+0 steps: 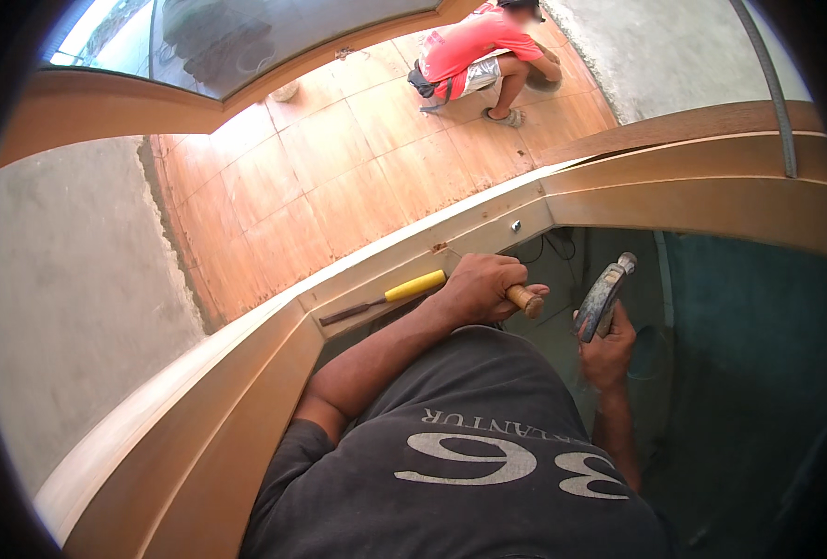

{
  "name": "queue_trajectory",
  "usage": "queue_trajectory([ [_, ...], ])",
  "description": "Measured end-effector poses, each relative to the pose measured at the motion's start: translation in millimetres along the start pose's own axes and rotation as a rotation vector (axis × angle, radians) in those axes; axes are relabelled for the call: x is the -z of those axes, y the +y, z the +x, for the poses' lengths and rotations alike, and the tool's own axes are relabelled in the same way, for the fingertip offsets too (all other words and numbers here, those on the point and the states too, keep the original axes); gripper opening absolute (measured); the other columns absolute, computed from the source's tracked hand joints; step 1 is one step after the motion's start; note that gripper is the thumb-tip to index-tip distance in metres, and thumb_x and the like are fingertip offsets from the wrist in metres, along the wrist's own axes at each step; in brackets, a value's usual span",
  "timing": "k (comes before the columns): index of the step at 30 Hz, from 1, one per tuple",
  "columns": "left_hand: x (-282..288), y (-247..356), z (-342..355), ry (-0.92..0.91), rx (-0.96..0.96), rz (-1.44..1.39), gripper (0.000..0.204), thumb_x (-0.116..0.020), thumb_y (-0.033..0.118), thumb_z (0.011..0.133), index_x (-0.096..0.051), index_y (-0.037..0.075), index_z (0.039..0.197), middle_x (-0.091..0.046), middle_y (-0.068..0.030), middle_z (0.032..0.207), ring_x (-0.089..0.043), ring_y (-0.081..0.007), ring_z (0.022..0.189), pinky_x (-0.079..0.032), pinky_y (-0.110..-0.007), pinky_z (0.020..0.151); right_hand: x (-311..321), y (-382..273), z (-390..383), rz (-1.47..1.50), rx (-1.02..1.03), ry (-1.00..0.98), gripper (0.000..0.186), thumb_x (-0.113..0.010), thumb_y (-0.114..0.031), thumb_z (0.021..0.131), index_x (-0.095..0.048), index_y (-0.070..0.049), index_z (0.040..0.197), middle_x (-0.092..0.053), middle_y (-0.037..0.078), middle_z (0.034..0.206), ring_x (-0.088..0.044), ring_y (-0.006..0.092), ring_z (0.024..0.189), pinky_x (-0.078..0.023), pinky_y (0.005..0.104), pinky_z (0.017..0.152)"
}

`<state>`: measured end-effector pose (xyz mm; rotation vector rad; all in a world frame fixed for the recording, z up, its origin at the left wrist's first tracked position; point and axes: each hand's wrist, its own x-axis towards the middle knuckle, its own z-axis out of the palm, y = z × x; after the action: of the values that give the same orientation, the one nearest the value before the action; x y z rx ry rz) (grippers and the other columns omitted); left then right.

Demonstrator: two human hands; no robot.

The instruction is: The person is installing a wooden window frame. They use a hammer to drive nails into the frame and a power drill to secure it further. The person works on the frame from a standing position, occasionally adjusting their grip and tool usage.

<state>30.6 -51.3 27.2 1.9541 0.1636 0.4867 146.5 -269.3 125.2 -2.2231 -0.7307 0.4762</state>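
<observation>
My left hand (481, 286) is closed around a wooden-handled chisel (526, 300), held against the inner face of a wooden door frame (404, 256). My right hand (607, 349) grips a claw hammer (603, 296), its metal head raised just to the right of the chisel's handle end. A second tool with a yellow handle (413, 285) and a dark blade lies flat in the frame's rebate, left of my left hand. A small notch (439, 248) is cut in the frame just above my left hand.
A screw head (516, 224) sits in the frame near its corner. Wood-look floor tiles (330, 177) lie beyond the frame, with bare cement (69, 279) at left. A person in a red shirt (479, 47) crouches on the tiles at the top. A teal wall (749, 326) is at right.
</observation>
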Motion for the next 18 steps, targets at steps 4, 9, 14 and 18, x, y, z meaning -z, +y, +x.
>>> queue_trajectory([
  [4,5,-1,4,0.043,0.011,0.039,0.047,-0.073,0.045,0.092,-0.056,0.010,0.066,-0.062,-0.0097,0.068,-0.063,-0.0347,0.065,-0.047,-0.046,0.058,-3,-9,2,-0.038,0.023,-0.005,0.016,-0.068,-0.002,0.093,-0.061,0.000,0.107,-0.063,0.000,0.091,-0.059,0.0064,0.081,-0.050,0.0251,0.073],
  [9,4,-5,6,0.078,0.048,0.043,0.045,-0.072,0.043,0.093,-0.057,0.010,0.067,-0.061,-0.0104,0.067,-0.062,-0.0348,0.063,-0.047,-0.046,0.057,-6,-14,3,-0.004,0.032,-0.055,0.014,-0.067,0.001,0.092,-0.061,-0.001,0.105,-0.063,-0.001,0.091,-0.059,0.0063,0.083,-0.050,0.0249,0.072],
  [14,-1,-10,5,0.126,0.034,0.014,0.046,-0.073,0.042,0.093,-0.055,0.009,0.066,-0.060,-0.0113,0.064,-0.061,-0.0351,0.062,-0.046,-0.045,0.057,-4,-19,6,-0.016,0.027,-0.092,0.015,-0.066,0.002,0.091,-0.061,-0.001,0.104,-0.062,-0.001,0.090,-0.058,0.0056,0.083,-0.049,0.0245,0.073],
  [18,5,-10,5,0.084,0.047,0.001,0.044,-0.072,0.041,0.093,-0.057,0.009,0.067,-0.061,-0.0122,0.066,-0.062,-0.0359,0.064,-0.048,-0.045,0.059,-4,-24,7,-0.052,0.033,-0.107,0.015,-0.065,0.003,0.091,-0.061,-0.002,0.104,-0.061,-0.002,0.090,-0.056,0.0051,0.084,-0.048,0.0245,0.072],
])
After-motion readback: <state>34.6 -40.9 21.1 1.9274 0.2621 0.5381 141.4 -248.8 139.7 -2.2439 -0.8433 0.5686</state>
